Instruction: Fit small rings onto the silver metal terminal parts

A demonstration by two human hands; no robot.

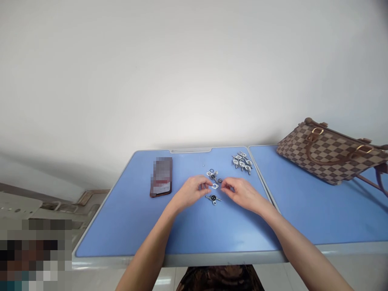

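Fingers (206, 185) of both bare hands curl in, half closed, from either side of a small pierced metal plate (214, 186); the left hand (190, 192) and right hand (242, 196) bring their fingertips just beside it, though whether either has hold of it cannot be told from the head view; a metal fitting with a black centre (213, 198) lies just nearer the person, similar fittings (212, 175) just beyond, and a cluster of fittings (241, 162) farther off near the seam (260, 182) of the blue folding table (182, 258); thin, stiff and probably light, the plate looks best pinched by its outer edges, and may slide on the smooth top; open blue surface runs toward the near edge and left to a pixelated brown case (162, 177); a checked handbag (330, 151) rests at far right.
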